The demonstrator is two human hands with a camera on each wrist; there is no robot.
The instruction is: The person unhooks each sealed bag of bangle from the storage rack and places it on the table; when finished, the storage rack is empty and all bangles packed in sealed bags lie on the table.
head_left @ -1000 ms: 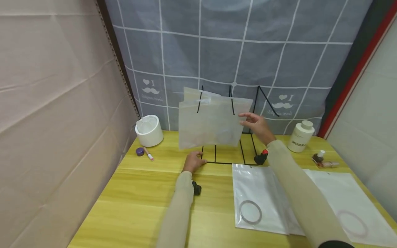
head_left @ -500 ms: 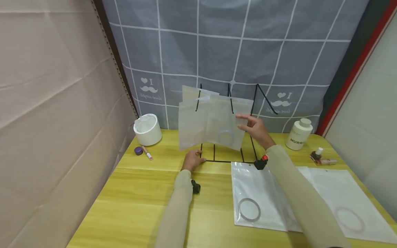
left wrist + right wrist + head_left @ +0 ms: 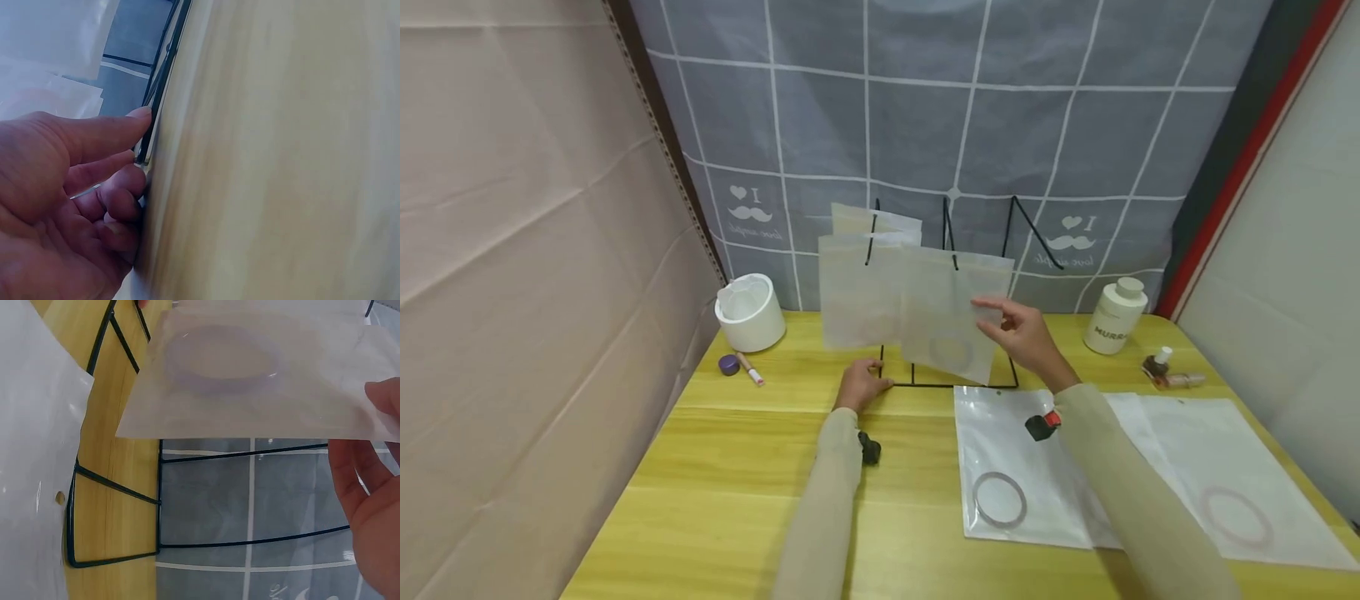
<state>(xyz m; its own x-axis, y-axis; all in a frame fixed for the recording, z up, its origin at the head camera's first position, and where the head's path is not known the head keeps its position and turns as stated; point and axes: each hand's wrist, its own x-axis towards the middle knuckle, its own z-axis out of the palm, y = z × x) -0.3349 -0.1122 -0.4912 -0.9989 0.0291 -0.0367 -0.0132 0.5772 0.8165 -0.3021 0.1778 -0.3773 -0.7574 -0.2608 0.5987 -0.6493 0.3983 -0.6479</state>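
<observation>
My left hand pinches the front left corner of a black wire display rack; in the left wrist view the thumb lies on the wire with fingers curled beneath. My right hand pinches the right edge of a translucent plastic bag, thumb on one face and fingers behind. A pale ring-shaped thing shows through this bag in the right wrist view. The bag hangs tilted at the rack's middle hook. Other pale bags hang on the left hook, while the right hook is bare.
White bags, also with rings inside, lie at the front right. A white bottle and small bottles stand or lie at the right. Back left are a white round container, a purple lid and a slim tube.
The right hand has moved down and slightly toward me with the bag's edge, so the bag swings forward and separates from those at left. The left hand stays on the rack corner.
</observation>
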